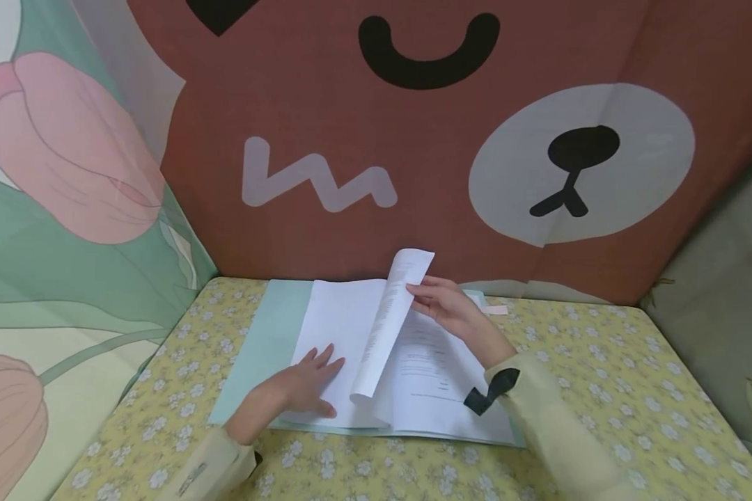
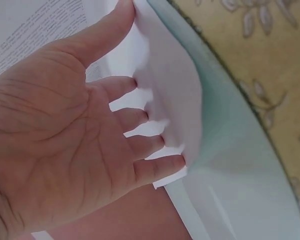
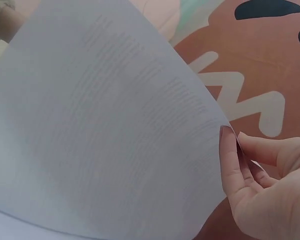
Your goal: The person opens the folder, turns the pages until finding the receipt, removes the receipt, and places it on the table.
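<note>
A light green folder (image 1: 278, 316) lies spread on the table, with white sheets on both sides. My right hand (image 1: 448, 309) pinches the edge of one printed page (image 1: 391, 323) between thumb and fingers. That page stands raised and curved over the middle, its lines of print facing right. In the right wrist view, the thumb and fingertips meet on the page's edge. On the left-hand sheets (image 1: 345, 313), my left hand (image 1: 303, 385) rests with its fingers spread. Printed text shows on the right-hand page (image 1: 426, 362), partly covered by the raised page and right forearm.
Beneath the folder is a yellow floral tablecloth (image 1: 595, 355). A pink tab (image 1: 496, 310) sticks out at the folder's upper right. Behind the table hangs a brown cloth with a bear face (image 1: 313, 236), and a green flowered cloth (image 1: 100, 278) hangs on the left.
</note>
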A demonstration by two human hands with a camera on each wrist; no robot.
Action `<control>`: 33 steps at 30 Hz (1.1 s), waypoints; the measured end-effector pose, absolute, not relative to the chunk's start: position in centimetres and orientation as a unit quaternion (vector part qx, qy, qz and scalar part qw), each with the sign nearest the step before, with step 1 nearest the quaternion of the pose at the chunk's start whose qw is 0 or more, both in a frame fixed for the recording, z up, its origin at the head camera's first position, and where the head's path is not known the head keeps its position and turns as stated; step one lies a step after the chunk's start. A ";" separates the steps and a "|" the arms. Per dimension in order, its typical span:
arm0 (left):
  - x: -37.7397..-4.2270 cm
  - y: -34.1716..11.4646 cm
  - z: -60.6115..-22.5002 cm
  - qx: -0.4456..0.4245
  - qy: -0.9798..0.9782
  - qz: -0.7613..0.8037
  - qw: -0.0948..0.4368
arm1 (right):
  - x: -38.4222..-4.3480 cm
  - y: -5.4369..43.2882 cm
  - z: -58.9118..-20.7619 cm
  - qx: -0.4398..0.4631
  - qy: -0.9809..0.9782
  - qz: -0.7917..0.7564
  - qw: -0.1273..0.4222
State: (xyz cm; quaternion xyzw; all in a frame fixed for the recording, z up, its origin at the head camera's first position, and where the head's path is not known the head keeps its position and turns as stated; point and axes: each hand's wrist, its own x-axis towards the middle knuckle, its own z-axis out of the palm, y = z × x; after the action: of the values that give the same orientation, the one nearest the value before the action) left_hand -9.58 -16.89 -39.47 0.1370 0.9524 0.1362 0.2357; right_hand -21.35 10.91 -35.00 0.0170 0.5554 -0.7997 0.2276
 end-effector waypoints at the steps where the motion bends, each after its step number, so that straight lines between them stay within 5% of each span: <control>1: -9.5 -17.0 -39.5 0.136 0.952 0.139 0.235 | -21.3 10.7 -35.0 0.016 0.554 -0.801 0.227; 21: -9.8 -19.0 -39.3 0.148 0.942 0.236 0.186 | -21.3 7.3 -36.4 -0.011 0.530 -0.808 0.256; 26: -10.6 -19.5 -39.5 0.107 0.932 0.314 0.146 | -21.4 6.2 -37.0 -0.012 0.533 -0.805 0.260; 33: -11.0 -19.3 -39.5 0.049 0.912 0.373 0.163 | -21.5 5.2 -38.0 -0.004 0.549 -0.794 0.262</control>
State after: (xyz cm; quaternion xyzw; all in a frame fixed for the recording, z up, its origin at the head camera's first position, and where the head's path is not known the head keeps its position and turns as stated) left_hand -11.04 -19.32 -39.49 0.0490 0.9120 0.3732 0.1632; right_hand -21.48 5.16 -37.97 -0.0037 0.5487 -0.7939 0.2621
